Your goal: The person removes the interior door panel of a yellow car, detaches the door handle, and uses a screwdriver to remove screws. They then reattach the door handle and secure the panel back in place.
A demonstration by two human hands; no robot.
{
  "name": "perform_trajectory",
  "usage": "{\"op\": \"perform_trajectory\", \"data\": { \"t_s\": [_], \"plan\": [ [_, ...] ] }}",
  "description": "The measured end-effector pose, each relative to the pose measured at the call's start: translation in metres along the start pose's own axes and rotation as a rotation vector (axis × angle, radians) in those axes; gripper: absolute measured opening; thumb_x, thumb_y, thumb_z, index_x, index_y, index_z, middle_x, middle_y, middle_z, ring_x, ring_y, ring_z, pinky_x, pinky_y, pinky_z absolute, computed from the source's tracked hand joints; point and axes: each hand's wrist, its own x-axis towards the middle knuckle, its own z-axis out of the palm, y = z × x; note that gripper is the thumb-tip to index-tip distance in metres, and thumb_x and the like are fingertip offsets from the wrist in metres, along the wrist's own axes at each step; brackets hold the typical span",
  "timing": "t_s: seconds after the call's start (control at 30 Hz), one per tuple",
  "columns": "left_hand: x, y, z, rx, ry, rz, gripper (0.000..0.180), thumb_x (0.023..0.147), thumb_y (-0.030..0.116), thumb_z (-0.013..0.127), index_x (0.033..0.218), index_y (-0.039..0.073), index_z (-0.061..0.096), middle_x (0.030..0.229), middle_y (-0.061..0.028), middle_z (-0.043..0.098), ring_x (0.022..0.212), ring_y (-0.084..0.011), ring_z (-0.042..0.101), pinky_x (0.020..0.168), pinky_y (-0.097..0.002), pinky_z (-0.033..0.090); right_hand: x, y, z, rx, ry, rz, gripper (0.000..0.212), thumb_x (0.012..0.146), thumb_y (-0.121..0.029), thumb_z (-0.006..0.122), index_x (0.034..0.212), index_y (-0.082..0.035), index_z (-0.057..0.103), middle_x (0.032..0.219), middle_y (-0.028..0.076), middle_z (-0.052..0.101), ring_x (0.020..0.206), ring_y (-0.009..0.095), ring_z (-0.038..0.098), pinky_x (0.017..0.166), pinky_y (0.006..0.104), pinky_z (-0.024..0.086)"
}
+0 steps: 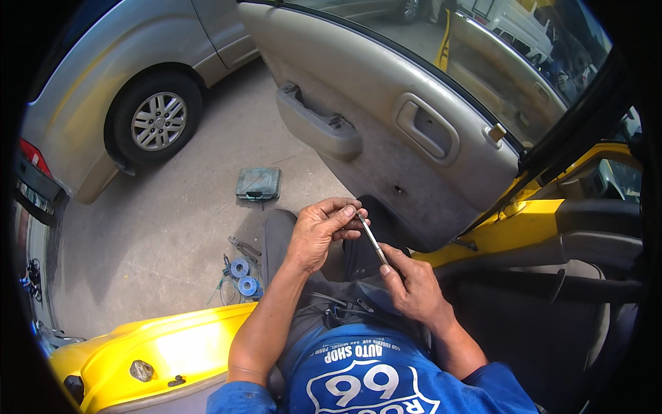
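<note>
Over my lap, both my hands are on a slim silver screwdriver-like rod [373, 239] that slants between them. With thumb and fingers, my left hand [318, 233] pinches its upper end; whatever else may be in those fingertips is too small to make out. My right hand [417, 288] is closed around the lower, thicker end, and the palm hides the rest of it. Just beyond my hands stands the swung-out grey door panel [358, 90], with an armrest [314, 124], a recessed inner handle [427, 129] and a small dark hole [398, 189] low down.
A green tool case [258, 183] lies on the concrete ahead. Pliers [245, 247] and two blue spools [243, 276] with wire are on the ground left of my legs. Yellow bodywork [158, 352] borders me at lower left. A silver vehicle's wheel [158, 121] stands far left.
</note>
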Motion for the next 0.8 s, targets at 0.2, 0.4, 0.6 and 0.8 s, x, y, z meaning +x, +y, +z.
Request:
{"op": "perform_trajectory", "data": {
  "t_s": [0.2,0.4,0.6,0.8],
  "plan": [
    [0.007,0.011,0.0,0.184,-0.019,-0.045,0.03,0.103,0.02,0.071,0.125,-0.001,0.07,0.105,-0.0121,0.078,0.095,-0.0189,0.077,0.081,-0.029,0.063,0.0,0.012,-0.001,0.308,-0.169,0.199,0.039,0.11,-0.018,0.049,0.142,0.003,0.058,0.075,0.012,0.066,0.064,0.016,0.066,0.064,0.0316,0.054],
    [0.03,0.029,0.047,0.141,-0.031,0.114,0.035,0.099,0.021,0.077,0.126,-0.001,0.068,0.097,-0.0127,0.078,0.087,-0.0172,0.077,0.077,-0.0276,0.062,0.015,-0.002,0.011,1.043,-0.224,0.248,0.035,0.115,-0.03,0.043,0.137,-0.004,0.046,0.094,0.011,0.066,0.077,0.017,0.07,0.074,0.0341,0.064],
    [0.073,0.058,0.092,0.227,-0.009,0.221,0.025,0.101,0.015,0.073,0.116,-0.005,0.073,0.099,-0.0145,0.078,0.088,-0.0181,0.077,0.078,-0.0275,0.064,0.055,-0.016,0.002,1.17,-0.027,0.042,0.027,0.115,-0.03,0.042,0.129,-0.007,0.042,0.098,0.013,0.065,0.086,0.019,0.072,0.079,0.0411,0.068],
    [0.091,0.071,0.107,0.474,0.001,0.251,0.029,0.1,0.008,0.071,0.123,-0.009,0.071,0.104,-0.0178,0.078,0.091,-0.0174,0.078,0.077,-0.0255,0.062,0.081,-0.017,-0.012,1.207,0.061,-0.008,0.027,0.114,-0.029,0.044,0.125,-0.005,0.047,0.097,0.012,0.066,0.083,0.021,0.074,0.077,0.0426,0.07]
  ]
}}
